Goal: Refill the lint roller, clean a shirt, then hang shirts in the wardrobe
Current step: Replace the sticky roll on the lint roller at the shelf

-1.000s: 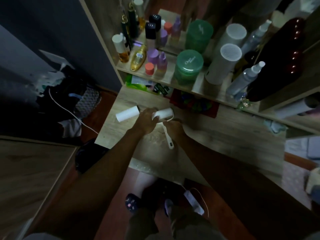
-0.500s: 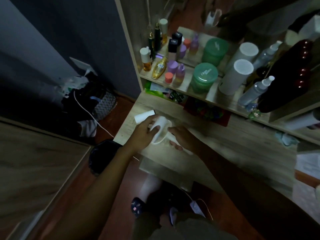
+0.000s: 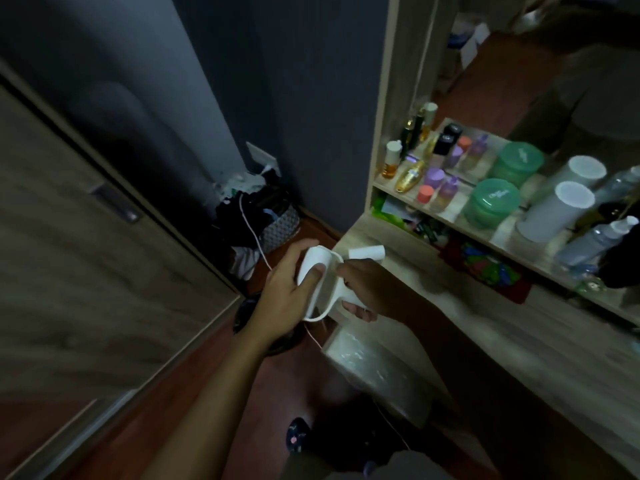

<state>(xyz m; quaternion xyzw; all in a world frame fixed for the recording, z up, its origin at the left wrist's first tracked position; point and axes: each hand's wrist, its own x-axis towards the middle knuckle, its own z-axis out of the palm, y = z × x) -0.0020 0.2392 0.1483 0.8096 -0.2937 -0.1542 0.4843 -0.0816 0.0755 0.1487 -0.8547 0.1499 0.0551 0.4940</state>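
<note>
Lint roller (image 3: 337, 292) lifted off wooden desk (image 3: 485, 341), left hand (image 3: 284, 296) gripping roll (image 3: 310, 266), right hand (image 3: 374, 285) gripping handle (image 3: 348, 301), dark wall (image 3: 294, 98) beyond

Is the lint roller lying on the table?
No, the left hand and right hand hold the lint roller up beside the table.

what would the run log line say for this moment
step: refill | left hand: grips lint roller head | right hand: grips handle | spare roll: lies on desk
</note>
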